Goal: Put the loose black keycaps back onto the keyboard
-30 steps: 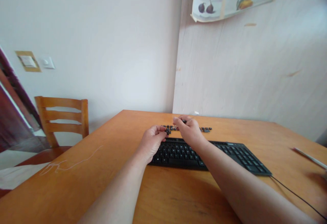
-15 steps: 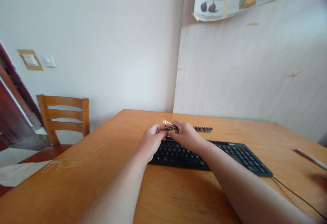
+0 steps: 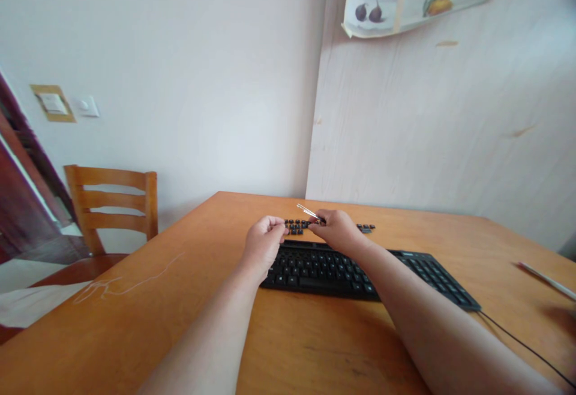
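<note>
My right hand (image 3: 337,229) is closed round a wire keycap puller (image 3: 308,211), whose thin silver wires point up and left. It hovers over the back of the black keyboard (image 3: 333,287). My left hand (image 3: 265,240) is pinched shut left of it, above the keyboard's back left corner; whatever is between its fingertips is hidden. Small black keycaps (image 3: 294,231) lie in rows on the table behind the keyboard, just beyond my left fingertips. A few more keycaps (image 3: 366,227) show right of my right hand. My forearms cover parts of the keyboard.
The keyboard's cable (image 3: 524,342) runs off to the lower right across the wooden table (image 3: 189,323). A thin pale stick-like object (image 3: 546,280) lies near the right edge. A wooden chair (image 3: 112,203) stands at the left, and a wall (image 3: 216,83) rises behind.
My hands have drawn apart: the left moved slightly left, the right moved right with the keycap puller. More of the keycap rows shows between them.
</note>
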The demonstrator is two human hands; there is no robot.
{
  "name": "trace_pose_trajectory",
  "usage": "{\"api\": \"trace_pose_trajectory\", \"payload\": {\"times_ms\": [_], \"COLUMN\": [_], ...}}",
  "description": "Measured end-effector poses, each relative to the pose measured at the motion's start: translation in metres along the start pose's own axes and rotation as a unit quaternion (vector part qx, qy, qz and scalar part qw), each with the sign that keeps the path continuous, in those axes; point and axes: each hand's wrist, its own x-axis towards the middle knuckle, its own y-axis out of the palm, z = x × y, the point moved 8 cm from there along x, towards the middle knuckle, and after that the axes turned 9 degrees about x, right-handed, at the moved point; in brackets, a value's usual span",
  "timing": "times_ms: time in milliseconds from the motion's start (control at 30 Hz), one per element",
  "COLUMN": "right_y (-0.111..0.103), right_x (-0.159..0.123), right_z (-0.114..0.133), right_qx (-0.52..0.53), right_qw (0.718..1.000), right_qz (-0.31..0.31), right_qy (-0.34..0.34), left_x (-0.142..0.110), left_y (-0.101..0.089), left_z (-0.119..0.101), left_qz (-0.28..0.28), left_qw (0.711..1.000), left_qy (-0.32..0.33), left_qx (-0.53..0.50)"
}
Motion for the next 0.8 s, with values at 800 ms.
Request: {"api": "trace_pose_trajectory", "payload": {"times_ms": [800], "right_y": [0.035], "right_x": [0.032], "right_z": [-0.063], "right_qx": [-0.093], "right_qw": [0.988], "right_qz": [0.074], "right_qy": [0.094], "left_x": [0.008], "left_y": [-0.024], "left_z": [0.009], "left_qz": [-0.079], "left_qw": [0.997], "left_qy": [-0.015], "left_qx": [-0.008]}}
